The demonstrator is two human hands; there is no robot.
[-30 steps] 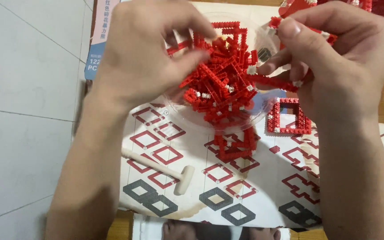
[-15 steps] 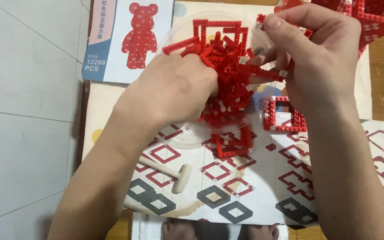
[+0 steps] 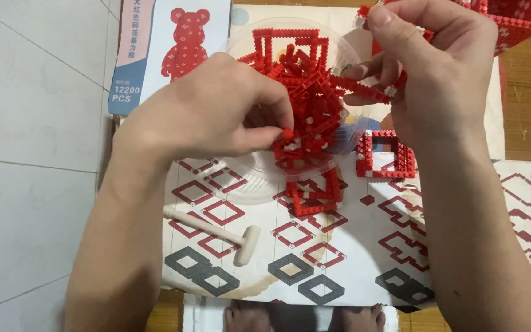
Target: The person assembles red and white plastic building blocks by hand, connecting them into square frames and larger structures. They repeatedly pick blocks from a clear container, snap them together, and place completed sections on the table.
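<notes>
A clear plastic bowl (image 3: 247, 178) holds a heap of small red building bricks (image 3: 305, 86), many joined into open frames. My left hand (image 3: 216, 114) reaches into the heap and pinches a tiny red brick (image 3: 287, 133) between thumb and forefinger. My right hand (image 3: 437, 67) is at the bowl's right rim, its fingers closed on a long red strip of bricks (image 3: 364, 92). Just below the right hand lies a square red brick frame (image 3: 386, 155).
A printed instruction sheet (image 3: 364, 258) with red and grey diamond outlines covers the floor. On it lie a small white mallet (image 3: 216, 230) and another red frame (image 3: 314, 197). A box with a red bear picture (image 3: 167, 46) lies top left; a red brick build (image 3: 514, 21) stands top right.
The view has shifted down, so the box now shows more. My left hand slid lower and pinched a brick from the heap; my right hand stayed at the bowl's right edge.
</notes>
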